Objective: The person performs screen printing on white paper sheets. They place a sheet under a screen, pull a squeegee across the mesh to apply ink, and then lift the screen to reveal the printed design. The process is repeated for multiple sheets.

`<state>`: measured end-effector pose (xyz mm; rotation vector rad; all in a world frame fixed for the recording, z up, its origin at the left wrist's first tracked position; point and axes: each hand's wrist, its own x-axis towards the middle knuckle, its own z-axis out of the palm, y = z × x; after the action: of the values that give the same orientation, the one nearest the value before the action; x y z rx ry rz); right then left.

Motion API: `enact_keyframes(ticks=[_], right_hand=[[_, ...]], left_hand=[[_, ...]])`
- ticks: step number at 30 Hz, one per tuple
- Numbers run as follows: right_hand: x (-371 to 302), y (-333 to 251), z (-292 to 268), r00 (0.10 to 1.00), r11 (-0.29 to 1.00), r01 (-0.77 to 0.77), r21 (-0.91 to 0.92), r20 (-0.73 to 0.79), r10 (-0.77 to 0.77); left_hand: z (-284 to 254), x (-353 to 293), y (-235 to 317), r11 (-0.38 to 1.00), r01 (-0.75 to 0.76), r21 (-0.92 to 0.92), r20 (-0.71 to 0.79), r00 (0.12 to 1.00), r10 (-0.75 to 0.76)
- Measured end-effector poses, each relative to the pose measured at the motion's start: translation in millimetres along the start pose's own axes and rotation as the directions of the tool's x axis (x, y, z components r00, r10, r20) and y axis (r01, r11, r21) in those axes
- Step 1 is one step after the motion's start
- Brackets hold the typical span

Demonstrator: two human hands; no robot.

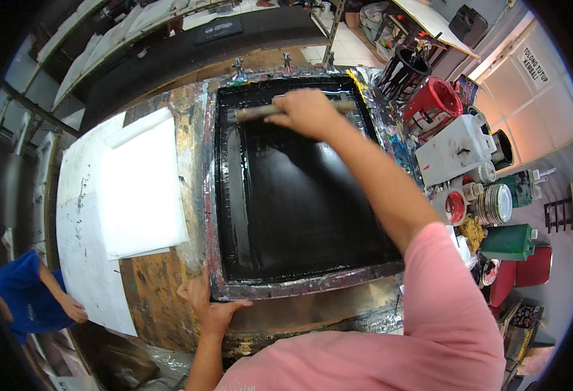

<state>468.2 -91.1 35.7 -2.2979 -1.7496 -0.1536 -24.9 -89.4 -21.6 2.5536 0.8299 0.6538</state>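
Observation:
A screen printing frame (306, 284) lies on the worktable, its dark mesh (312, 208) wet with black ink. Near the frame's far end, my right hand (305, 112) is closed round the wooden handle of a squeegee (252, 113), which spans much of the frame's width. The squeegee's blade is hard to make out against the ink. My left hand (211, 306) rests against the near left corner of the frame, thumb and forefinger stretched apart along its two edges. Faint pale lettering shows on the mesh below the squeegee.
White sheets (144, 189) are stacked left of the frame. Metal clamps (287, 63) stand along its far edge. Crowding the right side are a red bucket (438, 98), a white jerrycan (453, 151), and a green jerrycan (505, 242). Another person in a blue shirt (29, 293) is at lower left.

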Motion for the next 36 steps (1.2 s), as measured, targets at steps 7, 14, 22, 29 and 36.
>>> enact_keyframes(ticks=[7, 14, 22, 29, 36], right_hand=[[6, 9, 12, 0.999, 0.997, -0.018, -0.071, -0.036, 0.016], [-166, -121, -55, 0.997, 0.997, -0.07, -0.026, 0.024, 0.071], [-186, -175, -220, 0.965, 0.998, 0.059, -0.037, -0.253, -0.066], [-91, -156, -277, 0.826, 0.984, -0.039, -0.172, -0.56, -0.065], [-73, -145, -292, 0.84, 0.981, -0.032, -0.191, -0.536, -0.077]], left_hand=[[3, -9, 4, 0.982, 0.11, -0.153, 0.008, 0.994, -0.11], [2, 4, 23, 0.897, 0.076, -0.435, -0.094, 0.987, -0.129], [-53, 86, 77, 0.749, -0.13, -0.65, -0.366, 0.917, -0.158], [74, 279, 21, 0.917, 0.073, -0.393, -0.054, 0.993, -0.102], [159, 332, -11, 0.913, -0.388, -0.129, -0.271, 0.899, 0.343]])
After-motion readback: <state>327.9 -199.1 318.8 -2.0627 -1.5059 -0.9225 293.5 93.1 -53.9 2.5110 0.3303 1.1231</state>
